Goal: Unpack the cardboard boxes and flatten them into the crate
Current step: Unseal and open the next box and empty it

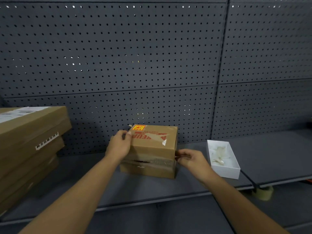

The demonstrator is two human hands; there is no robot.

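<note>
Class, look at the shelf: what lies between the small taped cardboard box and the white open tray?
In the head view, only the right hand, pinching the small taped box at its side; beyond it, bare shelf up to the white tray.

There is only one view, from a camera on the person's head. It looks forward and a little down onto a dark shelf, near enough that both forearms enter from the bottom edge. It faces a pegboard wall directly. The wide lens bends the straight lines towards the edges.
</note>
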